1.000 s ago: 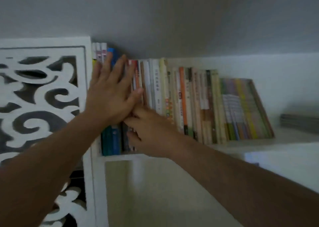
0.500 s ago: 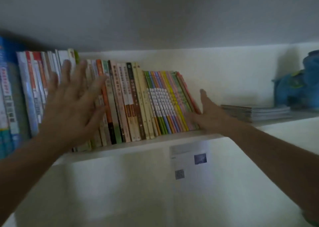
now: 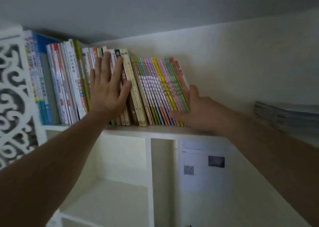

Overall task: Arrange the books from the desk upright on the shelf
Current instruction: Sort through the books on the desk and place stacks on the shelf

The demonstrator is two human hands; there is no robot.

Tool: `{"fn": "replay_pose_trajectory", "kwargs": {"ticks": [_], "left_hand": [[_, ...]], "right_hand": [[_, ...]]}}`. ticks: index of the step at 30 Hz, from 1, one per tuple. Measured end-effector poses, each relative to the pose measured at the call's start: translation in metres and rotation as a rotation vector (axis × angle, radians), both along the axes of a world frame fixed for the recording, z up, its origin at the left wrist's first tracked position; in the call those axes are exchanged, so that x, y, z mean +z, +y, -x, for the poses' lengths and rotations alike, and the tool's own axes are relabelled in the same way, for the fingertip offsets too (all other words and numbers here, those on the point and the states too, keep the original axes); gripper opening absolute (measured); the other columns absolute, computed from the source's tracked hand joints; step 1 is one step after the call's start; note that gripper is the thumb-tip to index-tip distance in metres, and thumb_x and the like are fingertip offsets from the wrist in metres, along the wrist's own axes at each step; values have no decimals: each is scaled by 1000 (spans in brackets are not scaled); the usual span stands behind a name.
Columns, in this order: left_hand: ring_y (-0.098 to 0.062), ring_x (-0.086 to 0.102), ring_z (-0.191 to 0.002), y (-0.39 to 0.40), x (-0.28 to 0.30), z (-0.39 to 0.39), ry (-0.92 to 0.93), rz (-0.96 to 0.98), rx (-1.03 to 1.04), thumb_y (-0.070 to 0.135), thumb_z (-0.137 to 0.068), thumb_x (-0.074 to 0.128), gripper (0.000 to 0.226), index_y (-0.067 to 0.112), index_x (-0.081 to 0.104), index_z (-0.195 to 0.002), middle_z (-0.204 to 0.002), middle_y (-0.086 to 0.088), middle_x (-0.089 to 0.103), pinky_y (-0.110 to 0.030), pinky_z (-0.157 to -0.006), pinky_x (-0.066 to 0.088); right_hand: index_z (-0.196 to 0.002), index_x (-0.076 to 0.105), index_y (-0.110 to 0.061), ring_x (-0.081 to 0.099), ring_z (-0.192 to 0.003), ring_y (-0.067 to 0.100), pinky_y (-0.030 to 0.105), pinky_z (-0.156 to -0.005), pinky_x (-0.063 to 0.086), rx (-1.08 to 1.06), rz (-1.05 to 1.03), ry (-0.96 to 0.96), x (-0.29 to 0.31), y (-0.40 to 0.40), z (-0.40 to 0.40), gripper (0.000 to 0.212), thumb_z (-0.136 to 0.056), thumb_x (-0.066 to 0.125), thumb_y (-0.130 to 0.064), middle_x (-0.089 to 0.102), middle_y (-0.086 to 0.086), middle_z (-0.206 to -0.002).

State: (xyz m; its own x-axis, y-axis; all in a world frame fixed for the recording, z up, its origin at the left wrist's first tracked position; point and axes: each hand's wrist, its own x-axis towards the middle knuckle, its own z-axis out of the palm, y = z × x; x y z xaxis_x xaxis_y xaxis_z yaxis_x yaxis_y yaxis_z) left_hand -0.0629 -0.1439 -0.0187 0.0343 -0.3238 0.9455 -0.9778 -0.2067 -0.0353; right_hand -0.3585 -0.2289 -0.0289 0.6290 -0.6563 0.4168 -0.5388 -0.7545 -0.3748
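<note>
A long row of books (image 3: pixel 72 82) stands on the white upper shelf (image 3: pixel 155 132), leaning to the left. My left hand (image 3: pixel 107 87) lies flat with spread fingers on the spines in the middle of the row. At the right end, a set of thin colourful books (image 3: pixel 160 88) leans left. My right hand (image 3: pixel 196 109) presses against the outer cover of the last thin book, thumb across the lower spines. Neither hand curls round a book.
A flat stack of grey magazines (image 3: pixel 284 114) lies on the shelf at the right. A white carved fretwork panel (image 3: pixel 12 97) borders the shelf on the left. Below are open white cubbies (image 3: pixel 120 175) and a paper sheet (image 3: pixel 203 166) stuck on a panel.
The view has shifted left, bringing the fretwork panel back in. My left hand now lies further right along the row. My right hand stays at the row's right end.
</note>
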Motion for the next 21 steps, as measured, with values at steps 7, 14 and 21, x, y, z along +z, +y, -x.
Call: {"fn": "replay_pose_trajectory", "kwargs": {"ticks": [7, 14, 21], "left_hand": [[-33, -12, -159, 18, -68, 97, 470, -85, -266, 62, -94, 45, 84, 36, 9, -165, -173, -8, -14, -62, -127, 10], [-25, 64, -105, 6, -290, 237, 288, -188, -862, -18, -83, 49, 43, 5, 76, -108, -113, -11, 70, -28, -93, 49], [-1, 48, -129, -29, -512, 305, 527, -1226, -1009, 5, -98, 63, 46, 46, 60, -120, -132, 19, 53, -35, -115, 43]], "right_hand": [[-155, 22, -25, 58, -66, 19, 31, -52, 38, -185, 344, 123, -30, 11, 36, 69, -102, 36, -66, 58, -1, -84], [-138, 64, -5, 37, -151, 38, 52, -119, 36, 90, 609, 0, -199, 42, 132, 44, -95, 56, -8, 44, 20, -160], [-158, 39, -34, 28, -155, 14, 32, -123, 30, -592, -579, 360, -488, 74, 279, 55, -104, 50, -28, 19, -10, -172]]}}
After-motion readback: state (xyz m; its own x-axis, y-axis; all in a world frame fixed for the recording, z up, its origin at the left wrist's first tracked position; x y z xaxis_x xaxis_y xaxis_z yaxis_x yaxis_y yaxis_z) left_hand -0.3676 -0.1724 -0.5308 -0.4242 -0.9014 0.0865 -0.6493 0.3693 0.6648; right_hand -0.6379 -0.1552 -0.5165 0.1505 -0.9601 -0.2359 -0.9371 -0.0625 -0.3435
